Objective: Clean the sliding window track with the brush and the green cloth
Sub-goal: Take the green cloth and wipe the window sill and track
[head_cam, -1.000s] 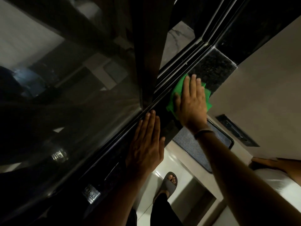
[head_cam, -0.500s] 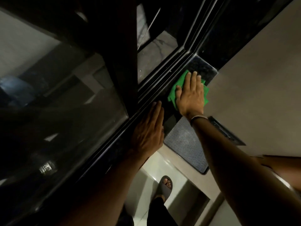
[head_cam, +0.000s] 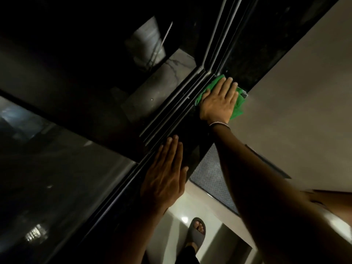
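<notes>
The green cloth point(head_cam: 237, 109) lies on the dark stone sill point(head_cam: 192, 136) at its far end, against the wall corner. My right hand point(head_cam: 219, 103) presses flat on the cloth, fingers spread and pointing away from me. The sliding window track point(head_cam: 177, 109) runs diagonally just left of that hand, with several dark metal rails. My left hand point(head_cam: 165, 178) rests flat and open on the sill nearer to me, touching nothing else. No brush is in view.
The glass pane point(head_cam: 57, 168) and its dark frame fill the left. A beige wall point(head_cam: 297, 92) closes off the right. Below the sill lie a grey textured mat point(head_cam: 211, 180), a pale tiled floor and my sandalled foot point(head_cam: 196, 233).
My right hand has slid the cloth along the sill away from me, into the far corner by the wall. My left hand stays flat on the sill.
</notes>
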The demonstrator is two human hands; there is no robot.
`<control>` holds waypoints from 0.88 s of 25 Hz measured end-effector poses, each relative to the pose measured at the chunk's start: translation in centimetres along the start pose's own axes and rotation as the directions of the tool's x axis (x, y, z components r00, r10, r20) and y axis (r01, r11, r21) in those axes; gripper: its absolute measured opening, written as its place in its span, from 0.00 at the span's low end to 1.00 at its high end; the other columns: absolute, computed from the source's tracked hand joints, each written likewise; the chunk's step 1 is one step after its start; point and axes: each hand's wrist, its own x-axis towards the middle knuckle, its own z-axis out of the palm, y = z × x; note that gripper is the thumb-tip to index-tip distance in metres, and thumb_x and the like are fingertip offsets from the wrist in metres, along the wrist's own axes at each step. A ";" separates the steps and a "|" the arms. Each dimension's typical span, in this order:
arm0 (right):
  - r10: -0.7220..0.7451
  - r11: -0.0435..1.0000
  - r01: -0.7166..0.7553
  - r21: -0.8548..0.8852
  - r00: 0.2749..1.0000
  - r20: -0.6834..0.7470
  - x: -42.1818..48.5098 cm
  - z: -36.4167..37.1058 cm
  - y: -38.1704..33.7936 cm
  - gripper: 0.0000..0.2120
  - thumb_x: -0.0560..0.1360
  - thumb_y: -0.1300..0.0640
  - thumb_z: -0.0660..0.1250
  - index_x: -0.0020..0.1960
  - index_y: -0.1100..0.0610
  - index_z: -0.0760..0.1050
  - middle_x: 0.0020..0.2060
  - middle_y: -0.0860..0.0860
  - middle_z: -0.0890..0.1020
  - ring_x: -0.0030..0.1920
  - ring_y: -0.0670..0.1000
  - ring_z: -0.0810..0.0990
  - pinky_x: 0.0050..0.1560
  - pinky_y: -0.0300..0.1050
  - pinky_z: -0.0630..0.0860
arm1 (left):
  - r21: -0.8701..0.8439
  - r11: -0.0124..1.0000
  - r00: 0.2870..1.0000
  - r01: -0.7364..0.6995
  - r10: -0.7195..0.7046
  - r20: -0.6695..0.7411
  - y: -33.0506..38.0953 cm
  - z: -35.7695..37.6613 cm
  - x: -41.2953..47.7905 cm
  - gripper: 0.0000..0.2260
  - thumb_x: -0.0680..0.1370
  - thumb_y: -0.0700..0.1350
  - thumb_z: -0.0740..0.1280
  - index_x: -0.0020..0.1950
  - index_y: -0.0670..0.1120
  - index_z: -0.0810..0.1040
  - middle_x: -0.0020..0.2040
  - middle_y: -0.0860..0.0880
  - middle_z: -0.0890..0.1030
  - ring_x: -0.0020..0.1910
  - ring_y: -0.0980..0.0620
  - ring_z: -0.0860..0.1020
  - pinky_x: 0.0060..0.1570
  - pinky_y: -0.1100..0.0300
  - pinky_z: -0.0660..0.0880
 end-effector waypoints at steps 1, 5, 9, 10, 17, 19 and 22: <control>-0.008 1.000 0.008 0.019 1.000 0.000 -0.7 0.1 -0.9 0.33 0.87 0.46 0.46 0.85 0.65 0.47 0.86 0.64 0.51 0.86 0.66 0.48 0.85 0.63 0.49 | 0.004 1.000 1.000 0.004 -0.004 0.001 -0.1 0.1 0.1 0.30 0.88 0.54 0.57 0.87 0.39 0.60 0.88 0.40 0.59 0.88 0.42 0.56 0.89 0.52 0.48; -0.411 0.905 0.412 -0.107 0.911 0.027 -6.9 2.1 2.7 0.32 0.87 0.45 0.44 0.86 0.63 0.51 0.86 0.62 0.53 0.86 0.64 0.51 0.86 0.61 0.51 | -0.003 1.000 1.000 -0.002 0.002 -0.024 0.0 0.1 -0.2 0.29 0.89 0.53 0.57 0.86 0.39 0.61 0.88 0.39 0.60 0.88 0.42 0.58 0.87 0.46 0.59; -0.179 0.983 0.179 -0.040 0.984 0.011 -2.1 0.7 0.7 0.33 0.87 0.45 0.44 0.86 0.62 0.48 0.86 0.61 0.51 0.86 0.63 0.47 0.86 0.62 0.49 | -0.007 1.000 1.000 0.013 -0.013 -0.026 0.1 0.0 0.1 0.29 0.88 0.53 0.56 0.86 0.39 0.62 0.88 0.40 0.61 0.88 0.42 0.59 0.88 0.49 0.55; -0.191 0.981 0.191 -0.030 0.982 0.012 -2.5 0.8 0.3 0.33 0.87 0.45 0.44 0.86 0.62 0.48 0.86 0.61 0.50 0.86 0.63 0.47 0.86 0.61 0.48 | -0.004 1.000 1.000 0.016 -0.016 -0.027 0.1 0.1 0.2 0.29 0.88 0.53 0.56 0.86 0.39 0.62 0.88 0.40 0.61 0.88 0.42 0.59 0.88 0.51 0.52; -0.224 0.971 0.222 -0.086 0.974 -0.020 -2.2 0.2 4.2 0.34 0.86 0.43 0.42 0.86 0.62 0.49 0.86 0.60 0.53 0.86 0.62 0.50 0.86 0.61 0.51 | -0.031 0.999 1.000 0.022 -0.021 0.012 0.0 0.1 0.1 0.29 0.89 0.54 0.55 0.86 0.39 0.60 0.88 0.40 0.59 0.89 0.43 0.56 0.88 0.49 0.54; -0.222 0.972 0.222 -0.072 0.975 0.010 -3.0 0.4 1.8 0.34 0.86 0.43 0.42 0.86 0.61 0.48 0.86 0.60 0.50 0.87 0.62 0.47 0.86 0.60 0.49 | -0.035 0.999 1.000 0.024 -0.024 0.009 -0.1 0.2 0.2 0.29 0.89 0.54 0.55 0.86 0.39 0.60 0.88 0.40 0.59 0.88 0.42 0.57 0.88 0.49 0.54; -0.480 0.873 0.483 -0.074 0.876 0.056 -8.8 1.5 3.0 0.33 0.87 0.44 0.46 0.86 0.60 0.48 0.86 0.58 0.51 0.87 0.59 0.47 0.86 0.57 0.47 | -0.035 0.999 1.000 0.020 -0.020 -0.008 -0.1 0.2 0.1 0.30 0.88 0.54 0.56 0.86 0.39 0.62 0.87 0.39 0.61 0.88 0.42 0.59 0.87 0.47 0.59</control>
